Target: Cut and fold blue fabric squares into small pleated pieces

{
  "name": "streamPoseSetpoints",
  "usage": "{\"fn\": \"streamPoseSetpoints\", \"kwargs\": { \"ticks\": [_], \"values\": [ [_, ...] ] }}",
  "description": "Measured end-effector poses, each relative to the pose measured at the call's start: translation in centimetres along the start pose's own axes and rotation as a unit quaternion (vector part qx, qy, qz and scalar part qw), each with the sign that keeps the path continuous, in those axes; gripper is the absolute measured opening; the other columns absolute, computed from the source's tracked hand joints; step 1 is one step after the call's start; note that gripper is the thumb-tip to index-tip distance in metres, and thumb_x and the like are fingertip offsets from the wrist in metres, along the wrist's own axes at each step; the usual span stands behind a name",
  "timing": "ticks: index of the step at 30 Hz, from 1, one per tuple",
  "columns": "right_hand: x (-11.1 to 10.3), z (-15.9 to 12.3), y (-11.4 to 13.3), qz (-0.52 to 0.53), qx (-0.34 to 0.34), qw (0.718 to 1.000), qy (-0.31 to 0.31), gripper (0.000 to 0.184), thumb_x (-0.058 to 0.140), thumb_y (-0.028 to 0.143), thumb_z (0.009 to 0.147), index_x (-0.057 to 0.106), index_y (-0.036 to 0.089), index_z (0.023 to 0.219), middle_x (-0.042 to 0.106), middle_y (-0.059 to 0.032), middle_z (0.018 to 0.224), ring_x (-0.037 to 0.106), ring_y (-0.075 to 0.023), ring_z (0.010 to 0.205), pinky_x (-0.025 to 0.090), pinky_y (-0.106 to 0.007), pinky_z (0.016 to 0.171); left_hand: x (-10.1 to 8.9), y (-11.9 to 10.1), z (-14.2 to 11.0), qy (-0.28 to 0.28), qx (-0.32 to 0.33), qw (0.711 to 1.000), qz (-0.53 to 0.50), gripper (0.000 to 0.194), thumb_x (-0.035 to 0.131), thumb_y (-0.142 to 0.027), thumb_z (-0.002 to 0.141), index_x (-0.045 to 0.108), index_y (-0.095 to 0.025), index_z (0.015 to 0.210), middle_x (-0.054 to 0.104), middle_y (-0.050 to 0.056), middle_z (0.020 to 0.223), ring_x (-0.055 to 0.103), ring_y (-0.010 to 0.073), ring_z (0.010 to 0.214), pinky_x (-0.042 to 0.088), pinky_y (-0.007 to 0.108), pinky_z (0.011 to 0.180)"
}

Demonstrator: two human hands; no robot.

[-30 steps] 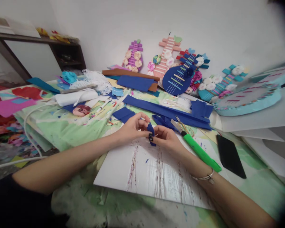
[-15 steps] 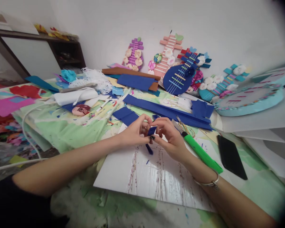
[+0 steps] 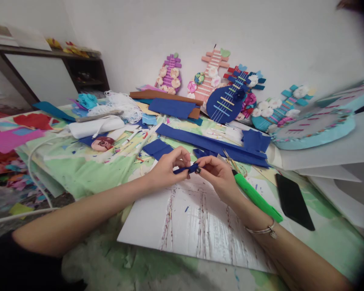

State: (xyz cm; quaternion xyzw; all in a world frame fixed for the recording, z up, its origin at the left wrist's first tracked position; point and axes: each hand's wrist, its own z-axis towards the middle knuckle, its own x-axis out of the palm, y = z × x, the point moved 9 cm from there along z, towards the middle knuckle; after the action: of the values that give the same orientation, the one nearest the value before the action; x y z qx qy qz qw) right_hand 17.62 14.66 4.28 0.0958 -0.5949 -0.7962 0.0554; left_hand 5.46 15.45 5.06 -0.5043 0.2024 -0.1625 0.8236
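Between my two hands is a small strip of dark blue crepe paper (image 3: pixel 184 169), pinched and twisted. My left hand (image 3: pixel 171 167) grips its left part with thumb and fingers. My right hand (image 3: pixel 216 174) pinches the other end, fingertips close to the left ones. Both hands hover over a scored white board (image 3: pixel 151 224) with a tiny blue scrap on it. Just beyond my fingers lie a folded blue piece (image 3: pixel 157 149) and a long blue strip (image 3: pixel 197 139). A green utility knife (image 3: pixel 257 197) rests beside my right wrist, with scissors (image 3: pixel 233 161) above it.
A black phone (image 3: pixel 294 202) lies at the right. Paper-decorated lutes, among them a blue one (image 3: pixel 224 104), lean on the wall. White string (image 3: pixel 121 106), a white roll (image 3: pixel 95 127) and coloured paper cover the left side. A white cable (image 3: pixel 33 165) hangs over the table's left edge.
The blue strip has turned from hanging down to lying nearly sideways between my fingers, and looks more twisted. My right hand has shifted slightly, its fingers now closer together.
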Motion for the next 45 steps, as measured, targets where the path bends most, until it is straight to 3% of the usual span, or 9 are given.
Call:
{"fn": "streamPoseSetpoints", "kwargs": {
  "ticks": [5, 19, 28, 38, 45],
  "values": [
    [-0.1, -0.1, -0.1, 0.002, 0.012, 1.0, -0.017, 0.02, 0.076, 0.033, 0.07, 0.061, 0.02, 0.074, 0.063, -0.0017, 0.082, 0.058, -0.014, 0.076, 0.049, -0.032, 0.074, -0.4, -0.7, -0.2, -0.018, 0.034, 0.995, 0.088, 0.015, 0.058, -0.011, 0.074, 0.049, -0.017, 0.085, 0.058, -0.001, 0.077, 0.064, 0.0121, 0.073, 0.053, 0.026, 0.071],
    [-1.0, -0.1, 0.3, -0.01, -0.015, 0.998, -0.059, 0.025, 0.076, 0.036, 0.07, 0.058, 0.019, 0.068, 0.067, -0.0031, 0.08, 0.063, -0.0146, 0.071, 0.052, -0.034, 0.07, 0.2, -0.7, -0.3, 0.013, 0.032, 0.996, 0.083, 0.003, 0.057, -0.017, 0.084, 0.056, -0.016, 0.087, 0.064, 0.003, 0.085, 0.07, 0.0146, 0.08, 0.056, 0.023, 0.072],
    [-1.4, 0.0, -0.1, -0.029, -0.02, 0.998, -0.058, 0.02, 0.075, 0.031, 0.071, 0.059, 0.019, 0.067, 0.066, -0.0033, 0.079, 0.062, -0.0141, 0.071, 0.052, -0.033, 0.07, 0.5, -0.4, -0.4, 0.036, 0.055, 0.976, 0.205, 0.015, 0.051, -0.016, 0.089, 0.065, -0.019, 0.092, 0.073, 0.002, 0.087, 0.068, 0.0132, 0.08, 0.05, 0.024, 0.073],
    [-2.0, 0.1, -0.5, -0.032, -0.004, 0.997, -0.069, 0.018, 0.076, 0.022, 0.069, 0.06, 0.02, 0.078, 0.067, -0.001, 0.074, 0.063, -0.0135, 0.068, 0.051, -0.031, 0.067, 0.2, 0.0, -0.4, 0.032, 0.052, 0.972, 0.228, 0.017, 0.052, -0.016, 0.088, 0.067, -0.02, 0.092, 0.073, 0.001, 0.088, 0.067, 0.0132, 0.079, 0.048, 0.023, 0.071],
    [-2.6, 0.3, -0.4, -0.026, -0.006, 0.997, -0.071, 0.01, 0.066, 0.017, 0.075, 0.06, 0.02, 0.083, 0.07, -0.0037, 0.079, 0.067, -0.0162, 0.07, 0.054, -0.037, 0.073, 0.2, 0.4, -0.4, 0.032, 0.034, 0.974, 0.221, 0.015, 0.052, -0.017, 0.088, 0.066, -0.019, 0.092, 0.073, 0.001, 0.086, 0.067, 0.0124, 0.075, 0.049, 0.022, 0.068]
  ]
}}
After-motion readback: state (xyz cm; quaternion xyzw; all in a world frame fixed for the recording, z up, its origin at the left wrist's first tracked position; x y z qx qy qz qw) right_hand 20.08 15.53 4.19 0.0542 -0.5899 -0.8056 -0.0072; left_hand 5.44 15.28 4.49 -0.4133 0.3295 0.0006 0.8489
